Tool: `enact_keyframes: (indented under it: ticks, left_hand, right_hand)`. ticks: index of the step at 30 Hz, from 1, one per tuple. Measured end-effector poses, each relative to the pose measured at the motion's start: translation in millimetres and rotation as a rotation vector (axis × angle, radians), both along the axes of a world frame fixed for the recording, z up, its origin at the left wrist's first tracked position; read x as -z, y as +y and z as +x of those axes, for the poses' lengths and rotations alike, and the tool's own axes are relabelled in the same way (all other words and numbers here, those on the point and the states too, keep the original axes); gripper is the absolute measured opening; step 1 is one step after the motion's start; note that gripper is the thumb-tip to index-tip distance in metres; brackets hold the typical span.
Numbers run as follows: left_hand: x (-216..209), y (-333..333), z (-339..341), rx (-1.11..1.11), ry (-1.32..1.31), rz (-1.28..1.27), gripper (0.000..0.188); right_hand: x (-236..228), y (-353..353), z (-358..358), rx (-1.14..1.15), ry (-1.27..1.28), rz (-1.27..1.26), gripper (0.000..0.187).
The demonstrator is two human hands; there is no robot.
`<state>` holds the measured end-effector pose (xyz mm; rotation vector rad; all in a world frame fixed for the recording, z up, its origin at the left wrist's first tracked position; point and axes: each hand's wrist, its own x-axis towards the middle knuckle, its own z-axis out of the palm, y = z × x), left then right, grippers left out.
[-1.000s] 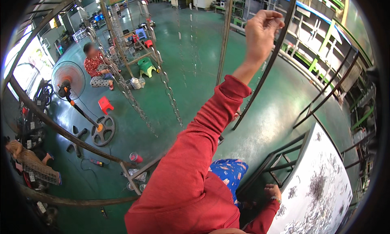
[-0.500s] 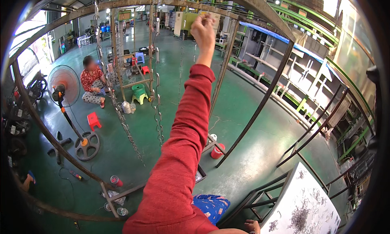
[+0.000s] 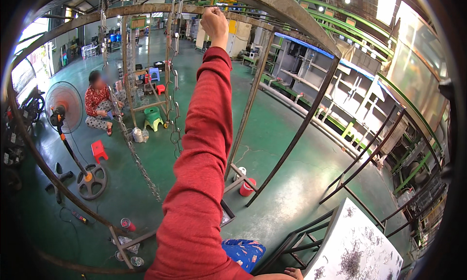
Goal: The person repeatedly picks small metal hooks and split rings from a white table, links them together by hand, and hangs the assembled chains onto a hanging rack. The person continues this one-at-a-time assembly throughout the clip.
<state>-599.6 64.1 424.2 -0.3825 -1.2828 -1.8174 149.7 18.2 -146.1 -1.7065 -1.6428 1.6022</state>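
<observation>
My left arm, in a red sleeve, stretches far up, and my left hand (image 3: 215,23) is closed at the top bar (image 3: 194,9) of a rusty metal frame. Whatever its fingers grip is too small to make out. Left of that hand, chains of metal links (image 3: 176,83) hang from the bar; another long chain (image 3: 134,158) hangs farther left. At the lower edge, my right hand (image 3: 293,273) shows only in part, fingers curled, beside a white tabletop (image 3: 331,241). Piles of small dark wire-like pieces (image 3: 351,263) lie on it; what the right hand holds is hidden.
A person (image 3: 98,102) sits low on the left near a standing fan (image 3: 63,109) and a red stool (image 3: 99,151). A red bucket (image 3: 247,187) stands by the frame's foot. Dark metal posts (image 3: 296,129) slant down on the right.
My left hand has moved left and slightly up to the top bar, its fingers now more closed. The view has shifted a little; the right hand stays low beside the tabletop.
</observation>
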Motion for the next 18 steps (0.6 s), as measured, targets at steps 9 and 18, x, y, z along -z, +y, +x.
enact_keyframes:
  ticks: [9,18]
  left_hand:
    - [10,-2,-6,0.025,-0.103,-0.116,0.015]
    - [48,-18,15,-0.083,0.207,0.090,0.025]
  right_hand:
    - [53,35,22,-0.058,-0.065,-0.045,0.030]
    - [82,55,37,-0.117,-0.020,0.009,0.031]
